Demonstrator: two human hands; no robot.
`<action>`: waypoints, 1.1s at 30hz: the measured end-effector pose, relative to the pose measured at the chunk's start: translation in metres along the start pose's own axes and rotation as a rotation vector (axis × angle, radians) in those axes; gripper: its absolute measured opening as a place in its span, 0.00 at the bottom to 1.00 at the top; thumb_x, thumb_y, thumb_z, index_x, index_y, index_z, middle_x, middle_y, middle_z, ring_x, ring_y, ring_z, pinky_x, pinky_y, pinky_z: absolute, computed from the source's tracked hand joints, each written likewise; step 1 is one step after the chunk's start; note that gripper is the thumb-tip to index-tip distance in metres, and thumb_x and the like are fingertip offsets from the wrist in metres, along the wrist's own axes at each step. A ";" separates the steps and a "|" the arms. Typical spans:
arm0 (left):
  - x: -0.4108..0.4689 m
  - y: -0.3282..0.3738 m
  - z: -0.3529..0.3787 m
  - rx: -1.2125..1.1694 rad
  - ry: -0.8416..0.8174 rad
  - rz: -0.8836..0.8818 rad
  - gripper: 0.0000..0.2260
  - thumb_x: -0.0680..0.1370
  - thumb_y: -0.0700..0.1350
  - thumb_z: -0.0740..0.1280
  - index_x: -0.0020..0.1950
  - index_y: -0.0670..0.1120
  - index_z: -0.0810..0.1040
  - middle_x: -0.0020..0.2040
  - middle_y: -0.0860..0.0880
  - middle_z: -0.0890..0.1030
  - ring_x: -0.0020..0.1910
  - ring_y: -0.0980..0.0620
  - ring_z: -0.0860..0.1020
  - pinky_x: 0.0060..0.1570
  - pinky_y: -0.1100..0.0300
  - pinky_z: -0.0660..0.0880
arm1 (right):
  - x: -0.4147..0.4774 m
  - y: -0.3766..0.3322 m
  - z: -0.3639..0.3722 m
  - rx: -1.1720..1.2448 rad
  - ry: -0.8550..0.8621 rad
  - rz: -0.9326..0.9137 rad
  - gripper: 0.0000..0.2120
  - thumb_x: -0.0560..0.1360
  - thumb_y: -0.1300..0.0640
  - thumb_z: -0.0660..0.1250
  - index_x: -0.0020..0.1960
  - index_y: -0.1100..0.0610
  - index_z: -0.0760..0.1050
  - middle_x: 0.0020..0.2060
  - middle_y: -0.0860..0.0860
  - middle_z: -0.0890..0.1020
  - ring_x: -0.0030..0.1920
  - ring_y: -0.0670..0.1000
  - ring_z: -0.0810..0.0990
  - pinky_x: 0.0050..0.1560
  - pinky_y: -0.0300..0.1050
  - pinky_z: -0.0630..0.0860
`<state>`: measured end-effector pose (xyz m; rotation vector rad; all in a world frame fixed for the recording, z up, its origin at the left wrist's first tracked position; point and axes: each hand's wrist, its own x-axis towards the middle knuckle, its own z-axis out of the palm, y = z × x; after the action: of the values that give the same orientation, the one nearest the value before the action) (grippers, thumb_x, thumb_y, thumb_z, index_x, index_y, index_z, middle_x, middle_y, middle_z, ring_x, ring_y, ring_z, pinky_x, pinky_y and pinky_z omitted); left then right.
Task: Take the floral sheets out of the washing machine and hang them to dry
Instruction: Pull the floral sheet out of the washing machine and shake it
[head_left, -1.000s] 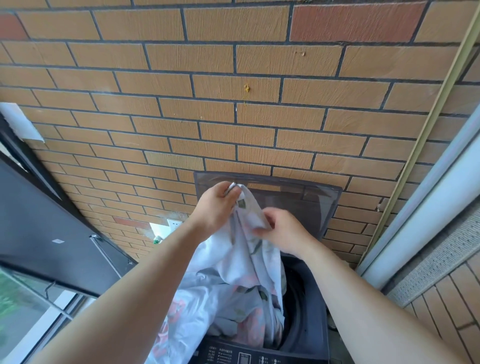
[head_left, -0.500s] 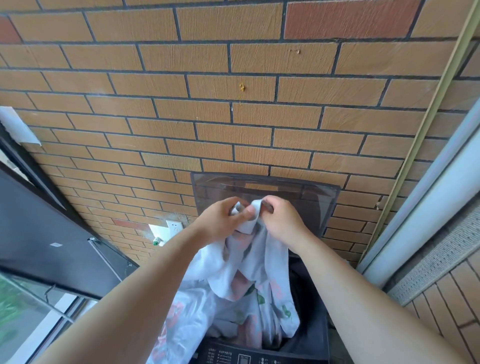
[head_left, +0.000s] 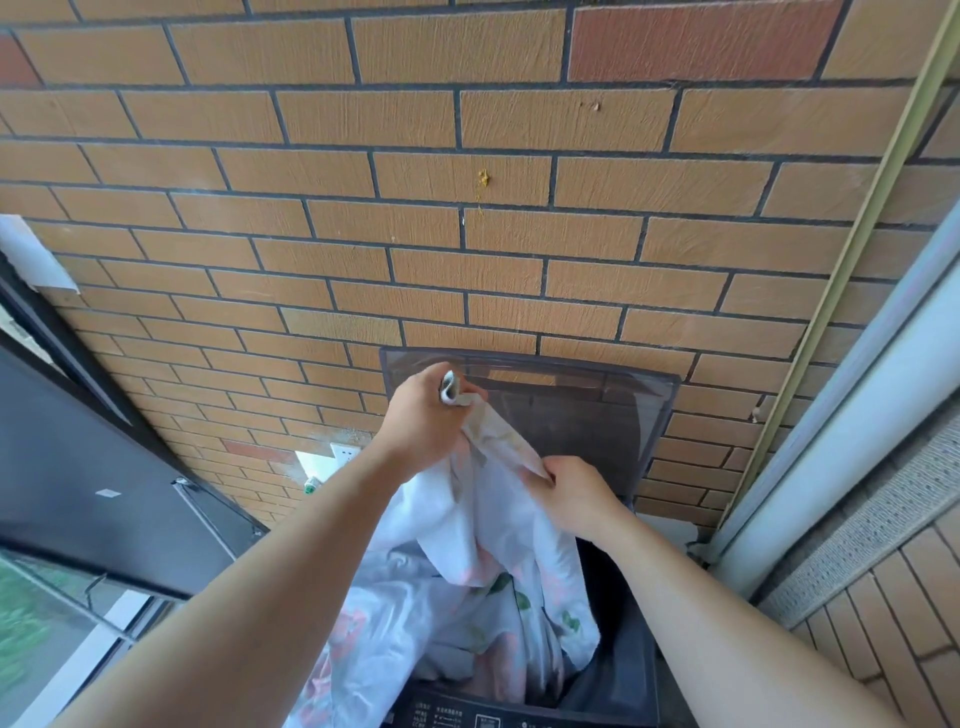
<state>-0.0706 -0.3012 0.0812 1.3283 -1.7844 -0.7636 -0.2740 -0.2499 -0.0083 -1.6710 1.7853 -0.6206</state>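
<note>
The sheet (head_left: 470, 540) lies mostly in the washer (head_left: 626, 670), with one fold spilling over its front rim. The left hand (head_left: 423, 421) has its fingers closed round a bunched corner. The right hand (head_left: 571, 493) pinches the edge lower down. Wet, heavy cloth could slip from that pinch, snag on the drum rim, or slide out over the front. The raised lid (head_left: 571, 410) stands just behind the hands, against the wall (head_left: 467, 260). A socket (head_left: 340, 456) sits to the left.
</note>
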 end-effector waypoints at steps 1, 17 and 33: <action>0.000 -0.001 0.002 -0.007 -0.006 0.005 0.05 0.74 0.40 0.70 0.43 0.50 0.76 0.41 0.58 0.84 0.38 0.56 0.78 0.34 0.60 0.74 | 0.002 -0.008 -0.004 0.024 0.031 -0.049 0.23 0.81 0.43 0.63 0.32 0.52 0.62 0.26 0.46 0.67 0.27 0.46 0.65 0.28 0.42 0.59; -0.002 -0.001 0.008 0.181 -0.007 0.104 0.08 0.80 0.43 0.68 0.42 0.52 0.74 0.39 0.56 0.76 0.37 0.60 0.75 0.36 0.75 0.67 | -0.008 0.011 -0.001 -0.050 -0.282 0.114 0.15 0.74 0.46 0.72 0.53 0.55 0.80 0.48 0.49 0.84 0.48 0.50 0.83 0.53 0.53 0.81; -0.004 0.000 0.003 0.058 -0.123 -0.099 0.08 0.75 0.44 0.68 0.36 0.48 0.78 0.30 0.54 0.81 0.30 0.55 0.75 0.30 0.64 0.70 | 0.000 -0.011 -0.003 0.123 -0.044 -0.044 0.11 0.71 0.46 0.72 0.34 0.46 0.74 0.27 0.43 0.75 0.27 0.42 0.71 0.29 0.37 0.65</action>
<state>-0.0727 -0.2978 0.0785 1.4444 -1.8603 -0.8699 -0.2681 -0.2511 0.0016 -1.6319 1.6496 -0.6931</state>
